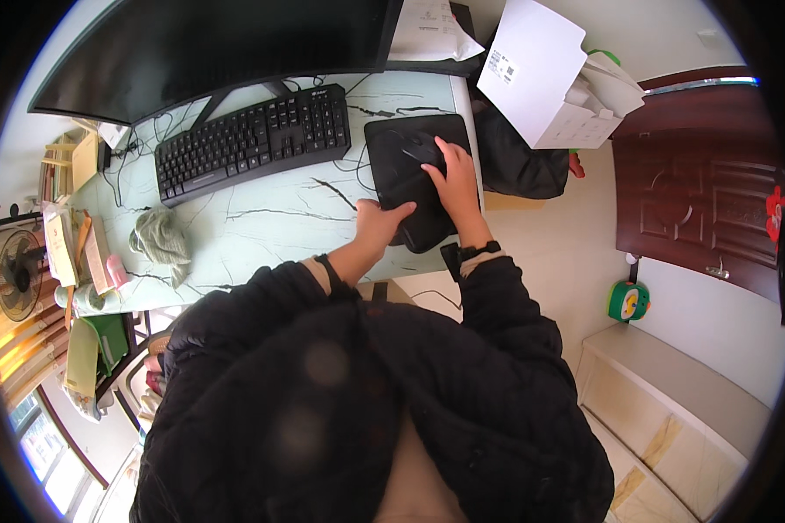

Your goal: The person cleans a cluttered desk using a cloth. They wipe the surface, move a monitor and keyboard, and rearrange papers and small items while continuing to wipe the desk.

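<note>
A black mouse pad point(392, 176) lies at the right end of a marble-patterned desk point(275, 202). On its upper part rests a black computer mouse point(418, 147), its cable looping out past the pad's left side. My right hand point(458, 183) comes in from the right, with thumb and fingers around the mouse's right end. At the pad's lower left edge, my left hand point(376, 225) has its thumb on top, while the other fingers are mostly hidden by the hand and pad. A black keyboard point(255, 140) stands left of the pad.
Behind the keyboard is a large monitor point(222, 52) on a stand. An opened white box point(536, 72) stands beyond the desk's right edge, above a dark padded item point(520, 157). A crumpled grey-green cloth point(161, 242) and several books point(72, 242) are on the left.
</note>
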Motion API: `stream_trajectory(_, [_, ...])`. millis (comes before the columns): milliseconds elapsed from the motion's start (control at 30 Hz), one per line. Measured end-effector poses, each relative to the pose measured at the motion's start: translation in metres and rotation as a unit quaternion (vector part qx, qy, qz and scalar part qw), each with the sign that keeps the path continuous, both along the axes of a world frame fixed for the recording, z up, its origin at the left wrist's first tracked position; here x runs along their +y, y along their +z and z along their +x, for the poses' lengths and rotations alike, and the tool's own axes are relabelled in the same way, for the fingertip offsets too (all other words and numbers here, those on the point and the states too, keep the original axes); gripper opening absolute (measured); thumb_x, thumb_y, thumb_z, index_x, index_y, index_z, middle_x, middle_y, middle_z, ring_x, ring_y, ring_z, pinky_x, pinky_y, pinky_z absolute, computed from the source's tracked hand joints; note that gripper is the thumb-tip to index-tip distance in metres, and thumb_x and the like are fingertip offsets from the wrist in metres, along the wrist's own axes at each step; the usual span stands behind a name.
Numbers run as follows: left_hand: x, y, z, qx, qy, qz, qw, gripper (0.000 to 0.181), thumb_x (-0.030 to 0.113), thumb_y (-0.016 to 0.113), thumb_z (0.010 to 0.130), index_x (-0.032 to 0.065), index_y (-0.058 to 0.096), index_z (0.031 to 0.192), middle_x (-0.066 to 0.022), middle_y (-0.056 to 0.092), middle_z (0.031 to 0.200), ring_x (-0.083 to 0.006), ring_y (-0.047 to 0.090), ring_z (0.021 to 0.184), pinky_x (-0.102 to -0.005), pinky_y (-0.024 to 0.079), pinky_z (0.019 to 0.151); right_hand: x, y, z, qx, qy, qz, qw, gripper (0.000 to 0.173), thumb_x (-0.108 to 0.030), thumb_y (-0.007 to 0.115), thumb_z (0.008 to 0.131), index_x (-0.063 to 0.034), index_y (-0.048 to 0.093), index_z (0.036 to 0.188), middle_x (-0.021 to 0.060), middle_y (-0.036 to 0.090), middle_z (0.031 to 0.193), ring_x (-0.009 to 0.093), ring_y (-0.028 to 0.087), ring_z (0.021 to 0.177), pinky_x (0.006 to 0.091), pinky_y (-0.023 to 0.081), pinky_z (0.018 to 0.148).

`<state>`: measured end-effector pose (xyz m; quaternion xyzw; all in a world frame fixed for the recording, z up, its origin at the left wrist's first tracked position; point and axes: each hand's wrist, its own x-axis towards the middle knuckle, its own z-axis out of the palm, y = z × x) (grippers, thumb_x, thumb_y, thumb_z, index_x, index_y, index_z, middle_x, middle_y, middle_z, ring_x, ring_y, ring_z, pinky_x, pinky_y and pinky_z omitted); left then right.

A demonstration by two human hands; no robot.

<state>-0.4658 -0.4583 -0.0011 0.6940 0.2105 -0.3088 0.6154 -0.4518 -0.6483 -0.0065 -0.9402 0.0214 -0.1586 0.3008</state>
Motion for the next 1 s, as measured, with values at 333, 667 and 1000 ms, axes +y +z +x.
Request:
stream_trajectory(333, [0.096, 0.076, 0.03, -0.006, -0.15, -0.08, 0.985, 0.078, 0.017, 0.09, 0.071, -0.0123, 0.047, 0.129, -0.0181, 0.069, 0.103, -0.0221, 0.07, 0.082, -0.0296, 0.056, 0.06, 0.027, 0.029, -0.071, 0.129, -0.132, 0.023, 0.983, 0.065, -0.039, 0.08, 0.079, -0.0088, 0.057, 0.132, 0.0194, 0.057, 0.119, 0.04, 0.055, 0.109, 0.0446, 0.045, 0.092])
stream_trajectory(667, [0.039, 0.127, 0.078, -0.121, 0.003, -0.218, 0.968, 0.062, 0.012, 0.079, 0.085, -0.0051, 0.048, 0.135, -0.0122, 0.066, 0.113, -0.0204, 0.067, 0.098, -0.0332, 0.059, 0.079, 0.032, 0.107, -0.029, 0.126, -0.033, 0.667, 0.733, 0.06, -0.026, 0.065, 0.094, -0.0057, 0.041, 0.146, 0.0129, 0.055, 0.132, 0.023, 0.059, 0.116, 0.0373, 0.049, 0.096])
stream_trajectory(1000, [0.059, 0.113, 0.086, -0.124, -0.136, -0.211, 0.96, 0.065, 0.02, 0.064, 0.098, 0.0022, 0.032, 0.152, -0.0186, 0.049, 0.144, -0.0283, 0.057, 0.122, -0.0399, 0.05, 0.099, -0.027, 0.128, 0.171, -0.056, -0.05, 0.671, 0.738, 0.061, -0.032, 0.071, 0.09, -0.002, 0.048, 0.139, 0.012, 0.061, 0.122, 0.023, 0.067, 0.099, 0.0372, 0.058, 0.074])
